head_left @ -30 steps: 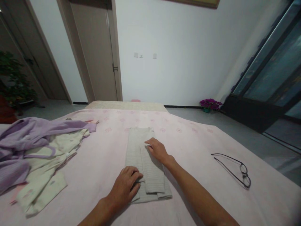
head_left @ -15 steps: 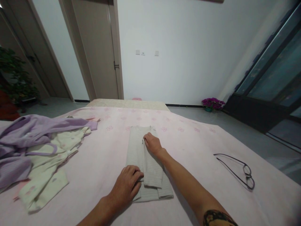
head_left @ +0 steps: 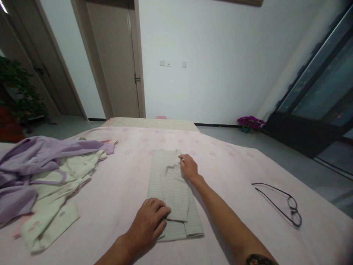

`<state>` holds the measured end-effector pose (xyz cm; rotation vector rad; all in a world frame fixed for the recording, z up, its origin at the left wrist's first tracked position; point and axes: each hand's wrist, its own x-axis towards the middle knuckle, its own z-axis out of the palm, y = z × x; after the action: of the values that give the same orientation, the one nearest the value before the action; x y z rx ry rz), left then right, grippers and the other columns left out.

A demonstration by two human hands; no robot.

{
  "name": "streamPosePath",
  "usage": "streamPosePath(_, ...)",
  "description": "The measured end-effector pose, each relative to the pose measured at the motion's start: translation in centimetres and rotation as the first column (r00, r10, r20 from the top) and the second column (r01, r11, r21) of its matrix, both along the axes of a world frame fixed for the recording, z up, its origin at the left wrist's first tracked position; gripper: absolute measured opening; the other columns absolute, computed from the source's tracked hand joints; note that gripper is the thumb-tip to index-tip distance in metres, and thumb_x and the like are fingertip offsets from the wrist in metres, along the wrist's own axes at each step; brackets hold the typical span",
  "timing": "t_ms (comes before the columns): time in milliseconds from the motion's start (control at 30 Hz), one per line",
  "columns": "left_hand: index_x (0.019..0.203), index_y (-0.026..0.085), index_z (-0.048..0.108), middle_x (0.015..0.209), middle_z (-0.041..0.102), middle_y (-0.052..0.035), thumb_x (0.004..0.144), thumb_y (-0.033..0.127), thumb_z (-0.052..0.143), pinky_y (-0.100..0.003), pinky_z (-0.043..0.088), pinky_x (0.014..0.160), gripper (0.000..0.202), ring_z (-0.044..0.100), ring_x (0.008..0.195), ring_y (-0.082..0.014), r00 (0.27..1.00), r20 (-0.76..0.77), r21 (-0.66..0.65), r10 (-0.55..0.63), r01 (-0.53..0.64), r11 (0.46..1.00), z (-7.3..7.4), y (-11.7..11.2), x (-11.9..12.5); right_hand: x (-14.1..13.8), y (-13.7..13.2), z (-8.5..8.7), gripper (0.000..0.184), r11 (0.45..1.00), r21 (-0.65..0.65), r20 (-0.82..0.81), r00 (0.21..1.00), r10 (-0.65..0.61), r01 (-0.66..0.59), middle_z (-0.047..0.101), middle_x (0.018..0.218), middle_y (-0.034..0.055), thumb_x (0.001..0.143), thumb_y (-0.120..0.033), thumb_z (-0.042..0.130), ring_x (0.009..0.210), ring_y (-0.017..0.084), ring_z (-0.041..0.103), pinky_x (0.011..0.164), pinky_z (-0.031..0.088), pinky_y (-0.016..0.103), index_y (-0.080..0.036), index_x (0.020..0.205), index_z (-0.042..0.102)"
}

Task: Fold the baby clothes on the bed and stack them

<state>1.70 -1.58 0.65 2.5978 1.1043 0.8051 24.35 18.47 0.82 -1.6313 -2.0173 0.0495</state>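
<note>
One pale striped garment (head_left: pixel 172 195) lies folded on the pink floral cloth (head_left: pixel 234 176), between the left hand (head_left: pixel 153 219) and the right hand (head_left: pixel 189 167). The left rests palm down on its lower left part, thumb slightly apart from the fingers; whether it pinches any fabric, I cannot tell. The right has thumb and forefinger drawn close at the upper right edge — again, no telling whether fabric is caught between them. The main risk looks to be the loose inner panel (head_left: pixel 178 198): its top is rumpled, so a sideways drag by the right hand could set that crease or skew the layers. Too little pressure from the left might let everything slide — too much could bunch the lower edge.
</note>
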Motion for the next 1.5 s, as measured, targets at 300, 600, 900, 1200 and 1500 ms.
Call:
streamPosePath(300, 0.113, 0.023, 0.059, 0.106, 0.06, -0.0076, 0.088, 0.011, 0.051, -0.041, 0.043, 0.087, 0.028, 0.052, 0.099, -0.0232, 1.0, 0.016, -0.088, 0.008, -0.006, 0.996, 0.4, 0.0, 0.3, 1.9, 5.1, -0.2, 0.033, 0.978, -0.15, 0.077, 0.988, -0.137, 0.147, 0.063, 0.116, 0.0059, 0.094, -0.031, 0.051, 0.102, 0.017, 0.062, 0.082, 0.045, 0.026, -0.026, 0.126, 0.06)
streamPosePath(600, 0.108, 0.023, 0.057, 0.104, 0.06, -0.0065, 0.086, 0.01, 0.052, -0.04, 0.042, 0.087, 0.026, 0.051, 0.098, -0.0233, 1.0, -0.005, -0.126, 0.004, -0.005, 0.992, 0.2, 0.5, 0.2, 0.3, 7.3, 0.2, 0.038, 0.979, -0.165, 0.182, 0.979, -0.089, 0.12, 0.066, 0.117, 0.0085, 0.093, -0.017, 0.043, 0.104, 0.02, 0.062, 0.086, 0.045, 0.03, -0.025, 0.124, 0.063)
streamPosePath(900, 0.108, 0.022, 0.057, 0.102, 0.06, -0.0064, 0.087, 0.009, 0.051, -0.039, 0.043, 0.085, 0.025, 0.052, 0.096, -0.0225, 1.0, -0.002, -0.111, 0.006, -0.007, 0.994, 0.8, 0.4, 0.3, 0.3, 6.8, 3.4, 0.029, 0.915, -0.262, 0.276, 0.885, 0.375, -0.306, 0.073, 0.107, -0.0033, 0.079, -0.025, 0.068, 0.104, 0.019, 0.06, 0.09, 0.043, 0.025, -0.034, 0.105, 0.075)
streamPosePath(1200, 0.107, 0.022, 0.057, 0.101, 0.059, -0.0063, 0.087, 0.009, 0.05, -0.039, 0.042, 0.085, 0.025, 0.051, 0.096, -0.0227, 1.0, 0.0, -0.104, 0.002, -0.002, 0.995, 0.3, 0.5, 0.2, -1.1, 5.4, 3.2, 0.018, 0.921, -0.221, 0.411, 0.826, 0.387, -0.321, 0.072, 0.103, 0.0071, 0.088, -0.024, 0.058, 0.104, 0.023, 0.059, 0.089, 0.041, 0.031, -0.025, 0.092, 0.076)
streamPosePath(1500, 0.106, 0.023, 0.056, 0.103, 0.059, -0.0061, 0.088, 0.011, 0.051, -0.039, 0.042, 0.087, 0.022, 0.051, 0.098, -0.0227, 1.0, -0.003, -0.128, 0.02, -0.02, 0.992, 0.8, 0.3, 0.2, -1.9, 4.9, 3.2, 0.023, 0.968, -0.121, 0.409, 0.877, 0.251, -0.221, 0.069, 0.11, 0.0105, 0.093, -0.023, 0.051, 0.108, 0.024, 0.059, 0.095, 0.04, 0.036, -0.021, 0.104, 0.071)
